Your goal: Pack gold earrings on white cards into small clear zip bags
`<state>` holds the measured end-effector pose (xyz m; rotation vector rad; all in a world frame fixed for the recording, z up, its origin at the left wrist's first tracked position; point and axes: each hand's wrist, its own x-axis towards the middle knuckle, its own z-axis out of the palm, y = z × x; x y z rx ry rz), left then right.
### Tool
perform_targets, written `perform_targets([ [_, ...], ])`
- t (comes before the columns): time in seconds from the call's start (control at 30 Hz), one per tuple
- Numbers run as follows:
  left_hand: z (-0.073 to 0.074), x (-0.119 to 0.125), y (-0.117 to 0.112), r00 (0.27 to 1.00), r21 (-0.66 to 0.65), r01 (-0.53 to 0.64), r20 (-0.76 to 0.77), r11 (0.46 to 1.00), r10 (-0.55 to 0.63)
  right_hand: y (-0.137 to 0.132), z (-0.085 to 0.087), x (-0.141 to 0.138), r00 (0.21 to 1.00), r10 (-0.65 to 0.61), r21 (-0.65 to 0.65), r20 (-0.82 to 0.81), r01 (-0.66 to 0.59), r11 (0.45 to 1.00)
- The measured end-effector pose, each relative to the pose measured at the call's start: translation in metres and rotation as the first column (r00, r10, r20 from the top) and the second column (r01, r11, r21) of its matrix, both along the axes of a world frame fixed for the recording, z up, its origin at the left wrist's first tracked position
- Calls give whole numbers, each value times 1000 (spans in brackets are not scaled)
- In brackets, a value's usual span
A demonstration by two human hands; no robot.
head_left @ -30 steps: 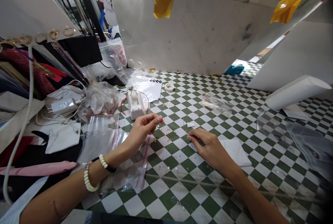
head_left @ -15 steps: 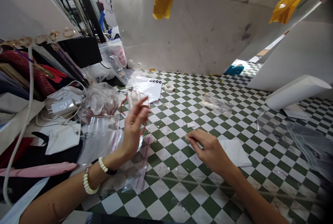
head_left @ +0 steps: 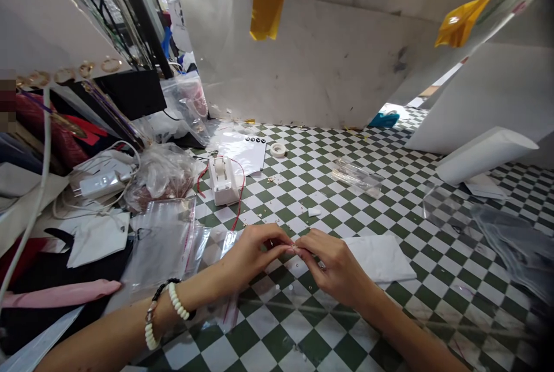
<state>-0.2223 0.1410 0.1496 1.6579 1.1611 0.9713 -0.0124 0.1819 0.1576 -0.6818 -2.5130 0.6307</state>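
My left hand (head_left: 265, 248) and my right hand (head_left: 325, 255) meet fingertip to fingertip above the checkered table (head_left: 277, 331). Both are closed in a pinch around something tiny, too small to name. Small gold-coloured beads or rings (head_left: 270, 180) lie scattered on the table just beyond the hands. A little white piece (head_left: 314, 211) lies past my right fingers. Under my right wrist and beside it is a folded white tissue (head_left: 383, 258). Clear zip bags (head_left: 167, 239) lie by my left forearm, which wears beaded bracelets.
A white tape dispenser (head_left: 224, 180) with red cord stands beyond my left hand, near a tape roll (head_left: 277, 150) and a white card (head_left: 242, 150). A clear packet (head_left: 357, 177) lies to the right. Bags, cables and a charger (head_left: 101, 186) crowd the left side. A marble-look panel (head_left: 303, 60) stands behind.
My left hand has come down and right from in front of the tape dispenser, its fingers closing against those of my right hand. My right hand has shifted slightly left and toward me.
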Motion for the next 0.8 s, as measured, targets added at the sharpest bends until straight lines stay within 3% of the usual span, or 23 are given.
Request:
perform_targets([
  [0.17,2,0,-3,997,108,10,-76,994,-2,-2,3,0,999,-24,21,23,23,1000],
  [0.37,5,4,-5,989,66,65,-137,996,-56,-1,1,0,999,-55,90,-1,54,994],
  [0.63,3,5,-6,983,44,-13,-183,999,21,-5,0,-3,1000,-10,122,2,10,993],
  [0.8,1,4,-7,994,-32,-23,-105,999,19,-4,1,0,1000,-9,69,22,7,998],
])
